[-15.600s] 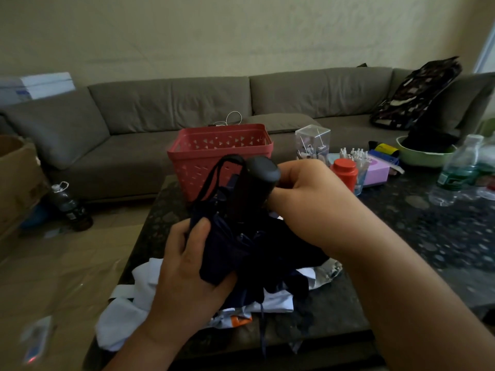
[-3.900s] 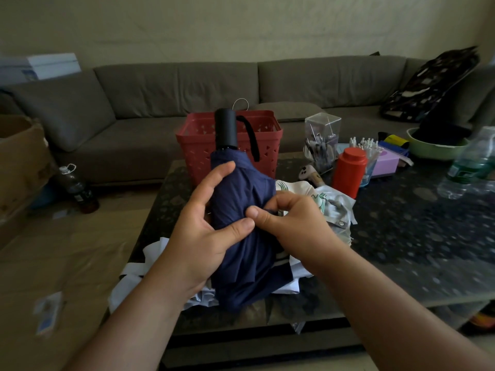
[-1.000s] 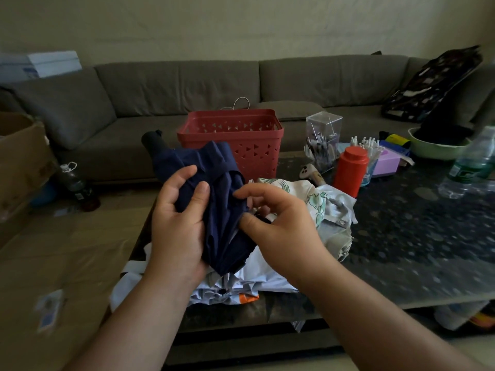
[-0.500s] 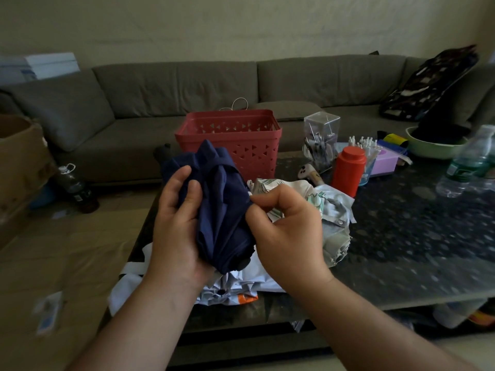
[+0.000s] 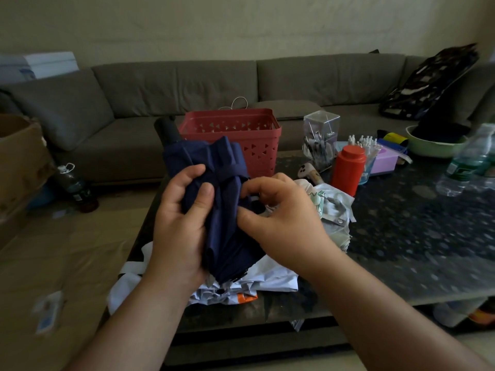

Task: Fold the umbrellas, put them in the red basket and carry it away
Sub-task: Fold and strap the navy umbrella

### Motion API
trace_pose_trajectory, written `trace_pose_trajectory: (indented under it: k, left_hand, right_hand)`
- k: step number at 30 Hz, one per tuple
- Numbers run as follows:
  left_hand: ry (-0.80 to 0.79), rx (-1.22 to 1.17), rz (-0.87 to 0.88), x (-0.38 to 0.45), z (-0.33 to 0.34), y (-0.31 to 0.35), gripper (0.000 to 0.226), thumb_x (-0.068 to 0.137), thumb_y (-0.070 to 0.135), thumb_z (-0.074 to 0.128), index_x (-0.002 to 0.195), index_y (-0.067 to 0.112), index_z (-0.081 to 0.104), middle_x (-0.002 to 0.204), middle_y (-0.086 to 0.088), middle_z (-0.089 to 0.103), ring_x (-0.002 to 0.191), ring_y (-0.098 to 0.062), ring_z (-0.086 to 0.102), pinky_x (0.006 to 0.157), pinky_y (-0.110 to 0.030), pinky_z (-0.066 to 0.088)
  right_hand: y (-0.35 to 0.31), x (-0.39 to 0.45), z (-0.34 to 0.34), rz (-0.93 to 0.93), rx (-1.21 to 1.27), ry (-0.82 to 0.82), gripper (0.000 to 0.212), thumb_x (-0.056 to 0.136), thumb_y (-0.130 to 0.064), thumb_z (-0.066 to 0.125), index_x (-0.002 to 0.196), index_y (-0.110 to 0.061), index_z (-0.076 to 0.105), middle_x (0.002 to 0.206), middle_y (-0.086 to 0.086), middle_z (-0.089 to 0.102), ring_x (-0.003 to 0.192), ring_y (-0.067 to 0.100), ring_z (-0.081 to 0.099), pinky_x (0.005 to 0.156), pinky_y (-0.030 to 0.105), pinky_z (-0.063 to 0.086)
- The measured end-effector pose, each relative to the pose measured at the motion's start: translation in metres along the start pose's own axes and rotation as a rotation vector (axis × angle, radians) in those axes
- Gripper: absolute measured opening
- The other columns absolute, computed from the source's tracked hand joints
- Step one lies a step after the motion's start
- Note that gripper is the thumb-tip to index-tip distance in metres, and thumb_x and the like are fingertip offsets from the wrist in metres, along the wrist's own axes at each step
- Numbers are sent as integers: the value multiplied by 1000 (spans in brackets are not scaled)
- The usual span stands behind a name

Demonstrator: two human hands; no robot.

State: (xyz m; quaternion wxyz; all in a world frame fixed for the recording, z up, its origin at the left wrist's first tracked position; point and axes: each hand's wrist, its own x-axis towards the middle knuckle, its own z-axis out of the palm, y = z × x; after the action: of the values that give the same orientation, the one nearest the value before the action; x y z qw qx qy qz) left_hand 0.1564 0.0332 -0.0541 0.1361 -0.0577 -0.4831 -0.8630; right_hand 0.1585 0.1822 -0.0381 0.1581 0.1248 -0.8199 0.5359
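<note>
- Left hand (image 5: 178, 226): grip closed around the navy umbrella (image 5: 225, 210); thumb pressed on the gathered canopy, fingers wrapped behind it.
- Right hand (image 5: 284, 223): fingers curled, grip pinching the umbrella's fabric at the strap on its right side.
- Navy umbrella: held above the near edge of the tabletop (image 5: 401, 236), tilted with its black handle (image 5: 166, 129) pointing up and to the left, beside the red basket (image 5: 241, 135).
- Red basket: upright at the far left of the tabletop, behind the umbrella.
- White umbrella (image 5: 267, 279): lies unfolded on the tabletop beneath both hands.
- Red bottle (image 5: 347, 170): stands upright right of the basket.
- Sofa (image 5: 187, 84): behind the tabletop.
</note>
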Motion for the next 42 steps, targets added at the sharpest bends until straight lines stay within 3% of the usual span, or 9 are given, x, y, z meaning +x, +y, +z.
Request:
trace_pose_trajectory:
  k: [4, 9, 14, 20, 26, 32, 34, 38, 42]
  left_hand:
    - [17, 61, 45, 2, -2, -4, 23, 88, 24, 66, 109, 33, 72, 122, 1, 76, 112, -28, 75, 82, -40, 63]
    - [28, 102, 77, 3, -2, -7, 23, 87, 25, 67, 108, 33, 72, 117, 5, 77, 113, -24, 74, 83, -35, 62]
    - [-10, 141, 96, 0, 0, -7, 24, 87, 23, 67, 106, 36, 72, 112, 10, 78, 108, -18, 75, 81, -31, 62]
    - [-16, 188, 172, -3, 3, -12, 25, 87, 23, 68, 99, 44, 76, 120, 5, 77, 116, -22, 73, 87, -33, 61]
    - [28, 209, 156, -3, 4, -14, 25, 86, 25, 69, 98, 45, 77, 124, 1, 75, 118, -23, 72, 95, -45, 59]
    - [95, 177, 104, -2, 4, -13, 29, 100, 12, 65, 101, 39, 75, 115, 7, 77, 109, -18, 75, 83, -34, 62]
    - [92, 155, 84, -1, 3, -12, 26, 103, 8, 62, 108, 32, 72, 107, 10, 78, 101, -15, 76, 76, -28, 61]
    - [53, 146, 68, -4, 8, -8, 24, 104, 5, 58, 113, 26, 67, 102, 14, 79, 98, -13, 77, 74, -27, 62]
    - [65, 123, 66, -3, 5, -7, 24, 104, 9, 59, 111, 30, 69, 113, 5, 78, 107, -21, 76, 79, -31, 63]
  right_hand:
    - [0, 0, -3, 14, 77, -59, 27, 70, -42, 96, 85, -36, 74, 106, -1, 60, 100, 12, 65, 90, 39, 58]
    - [1, -2, -2, -31, -140, -56, 18, 74, -52, 86, 78, -47, 70, 100, -9, 54, 106, 15, 55, 93, 39, 52]
    - [2, 1, 0, 18, -118, -8, 17, 77, -49, 85, 82, -39, 73, 100, -5, 59, 98, 12, 60, 88, 41, 55]
    - [-1, -1, 0, -15, -230, -36, 29, 58, -77, 59, 72, -51, 59, 98, -18, 50, 105, 18, 56, 90, 47, 53]
    - [1, -3, 3, -36, -367, -59, 26, 71, -69, 56, 74, -44, 61, 93, -19, 48, 103, 20, 50, 91, 47, 48]
    - [5, -8, 10, -182, -569, 105, 17, 91, -45, 64, 85, -32, 73, 94, -15, 55, 102, 23, 46, 81, 42, 34]
    - [5, -6, 9, -79, -436, 30, 22, 94, -40, 59, 81, -26, 70, 91, -13, 58, 98, 20, 50, 80, 40, 38]
    - [4, 1, 3, 145, -6, -79, 24, 93, -21, 63, 72, -9, 66, 56, -9, 53, 53, 8, 48, 57, 30, 39]
    - [10, -1, 2, -67, -164, 90, 12, 79, -39, 77, 78, -35, 65, 96, -16, 56, 93, 9, 59, 82, 36, 53]
